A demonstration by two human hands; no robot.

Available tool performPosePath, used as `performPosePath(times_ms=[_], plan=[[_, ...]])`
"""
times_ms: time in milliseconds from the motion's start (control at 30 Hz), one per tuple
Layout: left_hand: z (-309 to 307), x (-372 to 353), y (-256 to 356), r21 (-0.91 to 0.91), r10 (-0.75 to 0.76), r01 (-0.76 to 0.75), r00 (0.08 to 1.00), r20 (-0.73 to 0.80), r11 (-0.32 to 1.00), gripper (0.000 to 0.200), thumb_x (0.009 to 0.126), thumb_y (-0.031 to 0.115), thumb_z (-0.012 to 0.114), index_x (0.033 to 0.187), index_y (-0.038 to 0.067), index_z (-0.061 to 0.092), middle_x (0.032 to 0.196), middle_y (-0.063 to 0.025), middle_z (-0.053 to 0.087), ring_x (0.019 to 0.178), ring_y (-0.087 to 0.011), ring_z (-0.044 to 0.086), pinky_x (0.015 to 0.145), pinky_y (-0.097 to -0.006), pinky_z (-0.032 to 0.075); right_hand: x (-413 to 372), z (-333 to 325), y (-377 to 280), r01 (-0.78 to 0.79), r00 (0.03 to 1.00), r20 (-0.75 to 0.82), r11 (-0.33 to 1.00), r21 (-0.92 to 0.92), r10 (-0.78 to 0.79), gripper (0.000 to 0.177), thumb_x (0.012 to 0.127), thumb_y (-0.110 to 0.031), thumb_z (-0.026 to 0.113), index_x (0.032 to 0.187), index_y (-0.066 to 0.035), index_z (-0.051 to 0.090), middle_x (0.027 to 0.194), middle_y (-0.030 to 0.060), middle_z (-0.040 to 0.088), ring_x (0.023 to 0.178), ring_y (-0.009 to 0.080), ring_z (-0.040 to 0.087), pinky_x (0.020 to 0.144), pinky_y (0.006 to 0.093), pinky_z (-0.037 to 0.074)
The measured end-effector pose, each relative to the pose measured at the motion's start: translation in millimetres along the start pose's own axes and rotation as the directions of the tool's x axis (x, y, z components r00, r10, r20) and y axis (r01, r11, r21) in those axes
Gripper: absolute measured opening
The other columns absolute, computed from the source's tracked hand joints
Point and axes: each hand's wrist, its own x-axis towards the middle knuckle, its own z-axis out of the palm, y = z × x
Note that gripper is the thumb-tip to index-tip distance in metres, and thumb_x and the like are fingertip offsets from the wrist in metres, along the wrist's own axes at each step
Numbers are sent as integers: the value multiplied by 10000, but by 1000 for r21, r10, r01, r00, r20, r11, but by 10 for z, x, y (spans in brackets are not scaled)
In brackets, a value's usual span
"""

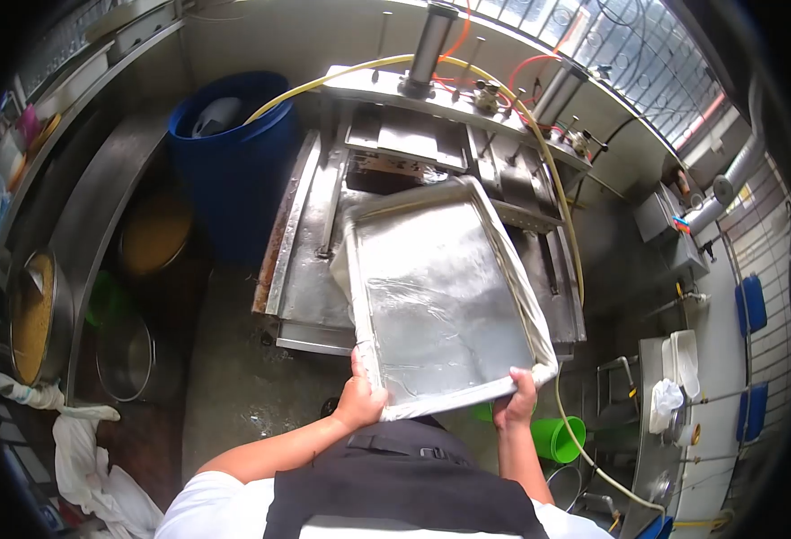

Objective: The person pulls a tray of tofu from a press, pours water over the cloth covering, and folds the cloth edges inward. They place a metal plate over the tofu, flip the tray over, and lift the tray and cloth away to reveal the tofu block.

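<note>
A shallow rectangular metal tray, its rim wrapped in white cloth, is held tilted in front of my body. My left hand grips its near left corner, fingers closed round the cloth-covered edge. At the near right corner my right hand holds the same rim, thumb on top. Shiny, wet-looking metal shows inside the tray. Its far end overlaps a stainless steel press with upright cylinders. The undersides of both hands' grips are hidden.
A blue barrel with a yellow hose stands far left of the press. Round tubs, one a metal pot, sit at the left by a metal shelf. A green bucket is at my right, near a sink counter.
</note>
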Motion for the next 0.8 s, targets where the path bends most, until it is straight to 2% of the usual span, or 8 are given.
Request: performPosePath(times_ms=[67,100,133,200,300,333,467,800], plan=[[-107,-54,82,63,189,-186,981,-43,981,1042,812,138,586,1464,-204,-150,769,-301,662,649,-451,663,645,-474,547,-63,-198,107,-115,992,-43,993,16,115,283,770,-173,651,1024,-63,589,892,63,594,893,219,622,814,392,521],[-242,-100,361,146,89,-93,995,35,985,1028,809,141,579,1472,-211,-122,803,-330,657,723,-475,669,706,-488,548,-158,-201,125,-171,982,-78,984,47,174,362,773,-218,628,1089,-46,587,982,94,629,970,257,638,849,410,540],[-285,-109,449,147,73,-76,997,24,986,1028,809,141,579,1472,-211,-122,803,-330,657,723,-475,669,706,-488,548,-200,-330,208,-198,972,-115,978,62,204,482,758,-232,615,1195,-31,582,1095,112,632,1040,286,637,907,428,540],[-332,-61,551,245,10,-60,980,198,968,1038,808,144,580,1468,-222,-133,857,-379,649,803,-506,669,778,-512,537,-363,-463,362,-193,975,-85,970,147,207,586,748,-230,608,1297,-31,555,1193,122,614,1118,310,613,986,456,509],[-217,169,431,227,73,-126,970,230,966,986,824,123,560,1466,-238,-94,878,-387,644,823,-514,661,796,-522,530,-359,-538,395,-174,974,-117,972,160,194,620,743,-225,599,1332,-39,541,1215,119,605,1156,319,586,1022,478,476],[-131,278,397,210,142,-190,965,221,959,971,829,118,554,1474,-231,-83,884,-388,643,831,-514,660,800,-524,528,-184,-697,456,-219,960,-148,966,141,239,508,734,-257,613,1203,-70,561,1142,102,611,1060,320,609,967,509,504],[52,747,433,198,67,-104,980,186,975,941,831,118,553,1565,-76,-2,1013,-404,643,978,-540,638,911,-531,492,234,-808,664,-193,959,-178,966,170,223,419,744,-284,624,1109,-84,568,1115,104,615,1040,324,610,950,509,512],[-54,699,268,239,61,-99,985,159,966,895,850,88,537,1574,-53,29,1062,-426,623,999,-542,636,916,-519,491,107,-741,984,-178,954,-191,949,259,231,425,748,-275,629,1126,-97,552,1089,98,594,1042,322,598,955,505,508]])
